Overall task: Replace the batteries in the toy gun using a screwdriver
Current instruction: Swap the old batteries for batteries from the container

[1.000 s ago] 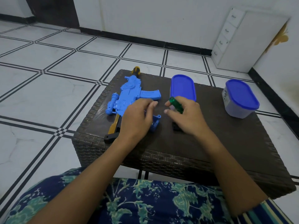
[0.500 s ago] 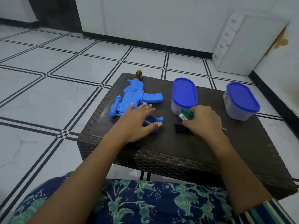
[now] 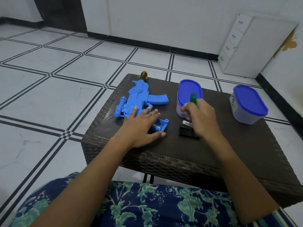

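With the toy gun (image 3: 139, 97) pinned on the bench (image 3: 232, 145) under the flat, released left hand (image 3: 141, 124), the right hand (image 3: 200, 119), its grip closed round the screwdriver (image 3: 193, 97), is now drawn aside to a battery (image 3: 186, 123) laid by the black cover (image 3: 187, 133), so removal is judged under way.

Partial black lettering "Heyb" on a white battery (image 3: 186, 123), rest hidden under the right hand (image 3: 202, 120), container label unreadable
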`<state>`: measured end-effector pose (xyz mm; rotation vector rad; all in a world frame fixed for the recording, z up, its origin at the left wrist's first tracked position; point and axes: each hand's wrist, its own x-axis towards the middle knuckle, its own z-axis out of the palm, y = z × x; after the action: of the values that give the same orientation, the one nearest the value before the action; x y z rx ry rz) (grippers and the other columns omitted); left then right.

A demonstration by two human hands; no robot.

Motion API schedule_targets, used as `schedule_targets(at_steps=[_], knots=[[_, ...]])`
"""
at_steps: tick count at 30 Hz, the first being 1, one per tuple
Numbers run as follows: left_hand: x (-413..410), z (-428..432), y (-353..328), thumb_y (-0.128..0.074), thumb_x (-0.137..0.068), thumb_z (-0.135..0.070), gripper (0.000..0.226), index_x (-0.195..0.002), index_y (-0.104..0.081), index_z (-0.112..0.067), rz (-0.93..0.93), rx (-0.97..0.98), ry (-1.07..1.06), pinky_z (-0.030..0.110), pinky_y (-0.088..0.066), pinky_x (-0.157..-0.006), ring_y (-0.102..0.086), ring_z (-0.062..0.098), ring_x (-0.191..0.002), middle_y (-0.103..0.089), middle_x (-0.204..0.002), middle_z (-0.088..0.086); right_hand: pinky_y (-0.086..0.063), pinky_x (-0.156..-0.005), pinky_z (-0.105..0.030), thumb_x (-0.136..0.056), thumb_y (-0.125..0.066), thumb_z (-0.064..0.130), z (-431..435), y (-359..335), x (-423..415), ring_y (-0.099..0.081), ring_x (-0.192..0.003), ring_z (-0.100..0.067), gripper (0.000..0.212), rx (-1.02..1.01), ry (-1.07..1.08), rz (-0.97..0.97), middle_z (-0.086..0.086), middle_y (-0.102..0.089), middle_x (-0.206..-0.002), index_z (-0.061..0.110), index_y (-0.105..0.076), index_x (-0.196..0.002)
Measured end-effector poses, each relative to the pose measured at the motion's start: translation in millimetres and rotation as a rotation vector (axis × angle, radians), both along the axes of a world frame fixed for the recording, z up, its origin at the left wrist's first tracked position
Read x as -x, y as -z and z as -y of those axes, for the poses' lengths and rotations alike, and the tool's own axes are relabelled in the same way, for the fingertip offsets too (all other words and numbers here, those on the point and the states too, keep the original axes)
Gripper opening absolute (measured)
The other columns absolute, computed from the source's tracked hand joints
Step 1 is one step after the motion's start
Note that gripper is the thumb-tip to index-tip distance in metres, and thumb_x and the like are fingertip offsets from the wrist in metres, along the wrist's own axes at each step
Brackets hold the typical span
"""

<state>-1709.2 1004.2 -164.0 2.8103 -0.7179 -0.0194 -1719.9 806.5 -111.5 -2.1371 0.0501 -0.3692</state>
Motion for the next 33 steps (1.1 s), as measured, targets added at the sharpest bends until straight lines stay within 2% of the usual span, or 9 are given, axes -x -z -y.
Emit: schedule_targets(at_steps=[2,4,6,10,15,20,24,29,33], knots=[[0,0,2,-0.031,-0.087,-0.069,0.078,-0.151,-0.017,-0.027,0.018,-0.003,0.005,0.046,0.004,-0.119,0.002,0.007,-0.147,-0.013,-0.159,-0.010,-0.044,-0.063,-0.022,-0.090,-0.054,0.033,-15,-6,2,-0.056,-0.067,-0.009,0.030,-0.269,-0.014,0.055,-0.006,-0.058,-0.074,0.018,-0.060,-0.065],[1,-1,4,-0.030,-0.088,-0.069,0.078,-0.151,-0.015,-0.026,0.031,-0.003,0.001,0.044,0.004,-0.120,0.003,0.006,-0.146,-0.011,-0.159,-0.010,-0.044,-0.056,-0.018,-0.095,-0.054,0.029,-22,-8,2,-0.053,-0.063,-0.012,0.029,-0.385,-0.046,0.017,0.006,-0.056,-0.060,0.011,-0.065,-0.075],[2,0,5,-0.029,-0.088,-0.069,0.078,-0.152,-0.014,-0.026,0.040,-0.005,-0.005,0.041,0.004,-0.120,0.004,0.006,-0.146,-0.009,-0.159,-0.011,-0.045,-0.054,-0.018,-0.095,-0.055,0.022,-24,-4,2,-0.054,-0.058,-0.011,0.026,-0.330,-0.071,-0.033,0.004,-0.055,-0.054,0.007,-0.067,-0.078],[3,1,6,-0.027,-0.088,-0.070,0.078,-0.151,-0.015,-0.027,0.049,-0.005,-0.015,0.040,0.003,-0.120,0.005,0.005,-0.146,-0.009,-0.159,-0.012,-0.052,-0.064,-0.034,-0.093,-0.057,0.020,-25,4,1,-0.058,-0.052,-0.005,0.026,-0.150,-0.067,0.013,-0.002,-0.062,-0.057,0.007,-0.068,-0.073],[3,2,5,-0.027,-0.088,-0.071,0.077,-0.151,-0.017,-0.027,0.050,0.001,-0.023,0.039,0.004,-0.120,0.003,0.004,-0.146,-0.011,-0.159,-0.012,-0.049,-0.055,-0.035,-0.092,-0.057,0.019,-18,1,-2,-0.056,-0.054,-0.024,0.031,-0.155,-0.027,0.179,-0.011,-0.061,-0.058,-0.006,-0.063,-0.075],[2,3,6,-0.016,-0.081,-0.078,0.085,-0.150,-0.018,-0.028,0.068,-0.002,-0.021,0.039,0.003,-0.120,0.002,0.005,-0.146,-0.013,-0.159,-0.012,-0.049,-0.063,-0.040,-0.096,-0.056,0.023,-20,8,-2,-0.062,-0.065,-0.027,0.034,-0.028,-0.113,0.138,-0.017,-0.065,-0.065,-0.007,-0.062,-0.080],[2,3,6,-0.021,-0.086,-0.075,0.081,-0.151,-0.018,-0.026,0.061,0.000,-0.021,0.038,0.003,-0.120,0.002,0.006,-0.146,-0.012,-0.159,-0.011,-0.045,-0.063,-0.035,-0.096,-0.055,0.022,-21,9,-2,-0.061,-0.064,-0.027,0.035,-0.031,-0.139,0.163,-0.021,-0.064,-0.066,-0.009,-0.061,-0.080],[2,4,8,-0.007,-0.075,-0.078,0.093,-0.151,-0.020,-0.025,0.082,0.018,-0.017,0.035,0.003,-0.119,0.002,0.006,-0.146,-0.013,-0.159,-0.010,-0.045,-0.063,-0.042,-0.097,-0.054,0.024,-26,14,-4,-0.061,-0.066,-0.031,0.035,0.058,-0.200,0.173,-0.020,-0.062,-0.065,-0.005,-0.059,-0.078],[1,4,9,-0.007,-0.076,-0.077,0.092,-0.151,-0.020,-0.025,0.091,0.020,-0.014,0.033,0.003,-0.119,0.002,0.006,-0.146,-0.013,-0.159,-0.009,-0.039,-0.053,-0.036,-0.097,-0.053,0.024,-30,15,-4,-0.048,-0.053,-0.016,0.035,0.141,-0.233,0.155,-0.006,-0.051,-0.057,0.009,-0.049,-0.066]])
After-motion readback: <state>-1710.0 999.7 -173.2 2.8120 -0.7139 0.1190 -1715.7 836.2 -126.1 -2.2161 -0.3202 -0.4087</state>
